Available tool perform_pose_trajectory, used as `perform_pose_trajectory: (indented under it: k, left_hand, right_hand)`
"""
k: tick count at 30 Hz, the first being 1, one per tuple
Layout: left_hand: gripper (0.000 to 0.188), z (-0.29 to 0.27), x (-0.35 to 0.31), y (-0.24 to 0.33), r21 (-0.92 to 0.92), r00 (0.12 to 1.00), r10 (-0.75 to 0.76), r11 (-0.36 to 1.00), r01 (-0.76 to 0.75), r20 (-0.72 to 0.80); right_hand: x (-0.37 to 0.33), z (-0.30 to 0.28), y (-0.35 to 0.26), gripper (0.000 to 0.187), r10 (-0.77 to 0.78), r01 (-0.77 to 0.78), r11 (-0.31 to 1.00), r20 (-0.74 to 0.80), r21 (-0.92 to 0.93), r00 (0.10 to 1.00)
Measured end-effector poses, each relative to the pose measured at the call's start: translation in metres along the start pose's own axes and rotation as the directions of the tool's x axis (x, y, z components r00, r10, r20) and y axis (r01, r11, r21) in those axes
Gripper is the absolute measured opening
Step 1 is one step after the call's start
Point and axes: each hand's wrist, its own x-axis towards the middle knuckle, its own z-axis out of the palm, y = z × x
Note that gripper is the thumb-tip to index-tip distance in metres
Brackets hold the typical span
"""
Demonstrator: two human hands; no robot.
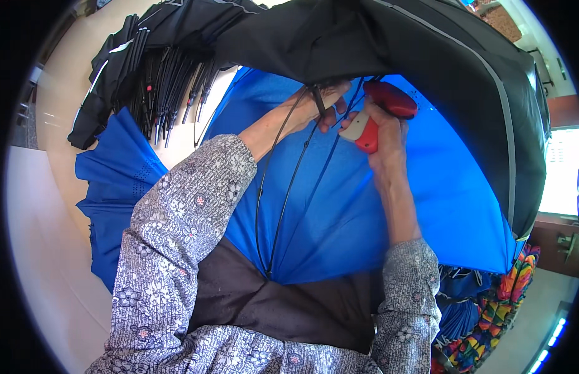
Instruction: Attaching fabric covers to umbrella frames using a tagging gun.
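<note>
A blue umbrella canopy (358, 212) spreads before me with its inside showing and thin black ribs (294, 181) running across it. My left hand (332, 105) is closed around a black rib end beside the dark fabric edge; that fabric partly covers its fingers. My right hand (387, 131) grips a red-and-white hand tool (366, 134), close to the right of my left fingers. A glossy dark red oval part (391, 100) sits above that grip; whether it belongs to the same tool I cannot tell. Black umbrella fabric (364, 37) arches over both hands.
Folded black umbrellas with bunched shafts (171, 93) lie on the pale table (56, 206) at the left. Blue folded fabric (118, 187) rests near my left sleeve. Dark cloth (271, 311) covers my lap. Multicoloured umbrellas (495, 311) are piled at the lower right.
</note>
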Motion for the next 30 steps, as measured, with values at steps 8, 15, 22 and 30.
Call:
perform_pose_trajectory:
  k: [8, 15, 22, 30]
  left_hand:
    - [0.037, -0.003, 0.001, -0.002, 0.029, 1.0, -0.01, 1.0, 0.01, 0.017]
    - [0.038, -0.004, -0.001, -0.001, 0.06, 1.0, -0.016, 0.998, 0.015, 0.012]
    - [0.039, -0.004, -0.003, 0.003, 0.075, 1.0, 0.002, 0.997, -0.005, 0.03]
    - [0.039, -0.004, -0.004, 0.0, 0.035, 1.0, -0.005, 0.999, 0.004, 0.007]
  right_hand:
    - [-0.001, 0.0, 0.0, 0.031, 0.039, -0.039, 0.999, 0.0, 0.024, 0.999]
    - [0.005, -0.016, -0.002, 0.032, 0.11, -0.186, 0.94, 0.26, 0.287, 0.959]
    - [0.01, -0.014, 0.002, 0.036, 0.08, -0.172, 0.933, 0.282, 0.317, 0.956]
    - [0.004, -0.012, -0.003, 0.036, 0.09, -0.147, 0.963, 0.247, 0.226, 0.965]
